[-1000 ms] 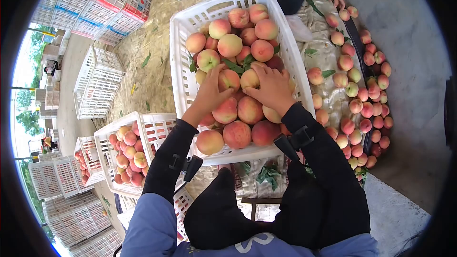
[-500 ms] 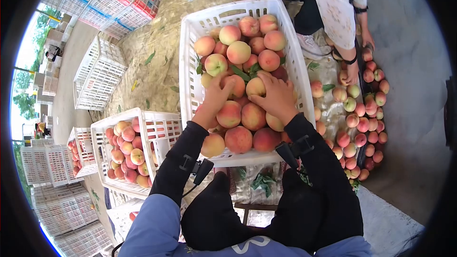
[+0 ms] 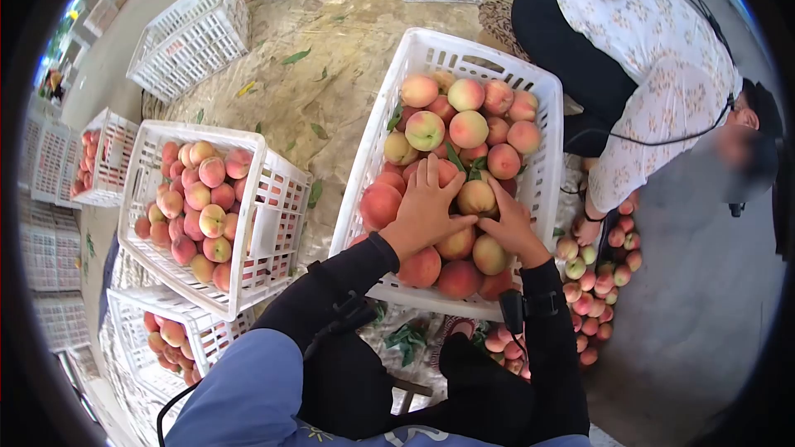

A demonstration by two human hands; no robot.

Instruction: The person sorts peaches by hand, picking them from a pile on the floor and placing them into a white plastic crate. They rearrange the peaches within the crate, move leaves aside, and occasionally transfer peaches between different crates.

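A white plastic crate point(image 3: 550, 120) full of peaches stands in front of me. My left hand point(image 3: 425, 213) lies over the peaches with its fingers stretched and spread, its thumb tip near a yellowish peach point(image 3: 477, 198). My right hand point(image 3: 512, 228) is bent around the right side of that same peach, thumb below it and fingers beside it. The peach still sits among the others in the crate. Green leaves point(image 3: 451, 157) lie between the fruit, just beyond my hands.
More peach-filled crates point(image 3: 248, 223) stand to my left, with a white crate point(image 3: 190, 33) beyond them. At right a person point(image 3: 654, 91) bends over loose peaches point(image 3: 596, 290) on the ground, one hand among them. Fallen leaves dot the ground sheet point(image 3: 331, 50).
My view has turned, so the crate appears farther right and tilted. My left hand has flattened and spread across the peaches. The person at right now shows more fully, bent lower.
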